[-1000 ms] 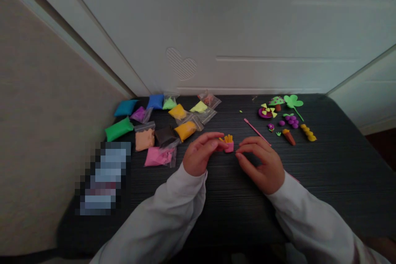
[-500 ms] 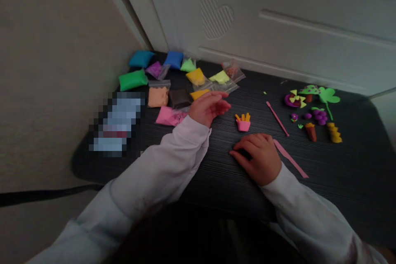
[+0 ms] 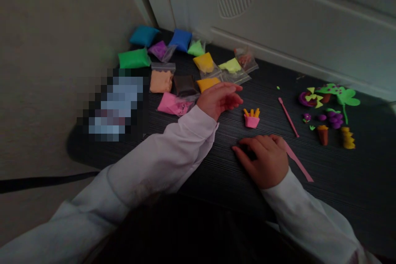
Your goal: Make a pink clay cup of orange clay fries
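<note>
My left hand [image 3: 219, 100] rests beside the clay packets, its fingers loosely curved, apart and holding nothing. Just behind its wrist lies a pink clay packet [image 3: 175, 104]. A small clay model of fries in a pink box [image 3: 251, 119] sits to the right of that hand. Nearer to me, my right hand [image 3: 262, 159] lies on the dark table [image 3: 213, 165] with a gap between thumb and fingers and nothing visible in it. A pink modelling knife [image 3: 299, 162] lies against its far side, partly hidden by the hand. Farther off is a thin pink modelling tool [image 3: 288, 118].
Several clay packets, among them a green one [image 3: 134, 58] and a brown one [image 3: 185, 85], lie at the back left. A blurred-out phone-like object [image 3: 116, 107] is at the left. Small clay models, including purple grapes [image 3: 335, 119], stand at the right. A white panel [image 3: 272, 20] borders the back.
The view has shifted, so the table items sit lower on the right and higher on the left. Both hands stay nearly in place, the right slightly closer to the modelling knife.
</note>
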`<state>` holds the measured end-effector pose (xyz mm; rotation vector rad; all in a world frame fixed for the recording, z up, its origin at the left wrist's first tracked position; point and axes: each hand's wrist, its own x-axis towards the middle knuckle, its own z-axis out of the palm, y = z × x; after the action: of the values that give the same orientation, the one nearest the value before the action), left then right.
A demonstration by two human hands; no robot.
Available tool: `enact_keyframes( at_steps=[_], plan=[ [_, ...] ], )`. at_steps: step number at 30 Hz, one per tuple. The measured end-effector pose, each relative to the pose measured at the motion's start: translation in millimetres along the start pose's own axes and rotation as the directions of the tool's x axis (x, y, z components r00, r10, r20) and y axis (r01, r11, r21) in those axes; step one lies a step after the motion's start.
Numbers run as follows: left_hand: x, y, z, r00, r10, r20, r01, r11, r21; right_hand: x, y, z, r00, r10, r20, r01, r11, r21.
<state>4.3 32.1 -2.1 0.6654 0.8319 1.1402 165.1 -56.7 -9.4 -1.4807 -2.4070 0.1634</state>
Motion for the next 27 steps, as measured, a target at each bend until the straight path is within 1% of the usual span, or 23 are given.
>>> enact_keyframes(
  at_steps=[2, 6, 12, 17, 23, 27],
  plan=[
    [0.8, 0.0, -0.2, 1.000, -0.012, -0.003, 0.013, 1.000, 0.015, 2.4, -3.5, 2.1, 1.000, 0.015, 0.006, -0.015, 1.000, -0.017],
    [2.0, -0.6, -0.9, 1.000, -0.014, 0.007, 0.014, 1.000, 0.021, 4.1, -4.6, 3.2, 1.000, 0.010, 0.018, -0.010, 1.000, 0.000],
    [2.0, -1.3, -1.3, 1.000, -0.001, 0.014, 0.001, 1.000, 0.018, 1.9, 0.6, 2.4, 1.000, -0.012, 0.010, 0.012, 1.000, -0.009],
    [1.5, -1.4, -0.8, 1.000, 0.002, 0.012, -0.002, 1.000, 0.028, -1.2, 5.0, 1.2, 0.999, -0.034, 0.024, 0.033, 0.999, 0.038],
    [0.0, -2.3, 0.3, 1.000, 0.017, 0.006, -0.017, 1.000, 0.022, -8.4, 10.2, -3.7, 0.999, -0.051, -0.016, 0.052, 0.997, 0.065],
    [0.2, -3.1, -0.4, 0.999, 0.029, 0.017, -0.029, 0.999, 0.018, -12.3, 13.1, -6.3, 0.997, -0.074, -0.017, 0.075, 0.995, 0.063]
  ],
)
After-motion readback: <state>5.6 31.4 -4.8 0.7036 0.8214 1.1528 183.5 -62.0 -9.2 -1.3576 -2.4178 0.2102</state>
